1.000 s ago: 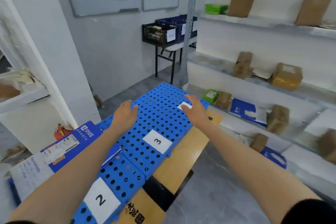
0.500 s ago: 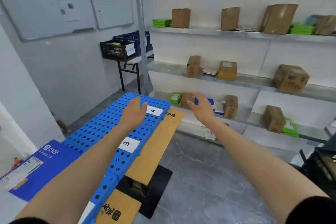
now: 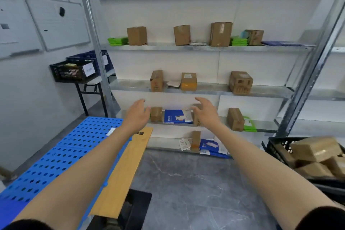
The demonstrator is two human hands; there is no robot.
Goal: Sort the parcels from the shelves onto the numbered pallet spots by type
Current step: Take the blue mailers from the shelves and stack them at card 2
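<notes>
Both hands are up in front of the metal shelf rack (image 3: 205,88) and hold nothing. The left hand (image 3: 138,115) has its fingers (image 3: 141,101) straight and relaxed, and the right hand (image 3: 205,114) has its fingers spread and loosely curved. Between the two sets of fingers, on the shelf behind, lies a flat blue mailer (image 3: 176,116), smooth, with a white printed label. Just right of the left fingers stands a small brown cardboard box (image 3: 156,114). Another brown box (image 3: 197,121) is partly hidden behind the right hand. Right of the right fingers is an upright taped carton (image 3: 235,119) with a green plastic pouch (image 3: 249,124) touching its far side. On the shelf above the fingers are a tall narrow box (image 3: 156,81), a yellowish labelled box (image 3: 189,81) and a squat printed box (image 3: 240,83). Below and left of the left fingers is the blue plastic pallet (image 3: 61,155), a rigid grid of round holes on a pale wooden tabletop (image 3: 127,164). A white spot label (image 3: 110,131) is on the pallet (number unreadable, forearm covers part). Far right of the right fingers is a black lattice crate (image 3: 274,147) holding brown boxes.
</notes>
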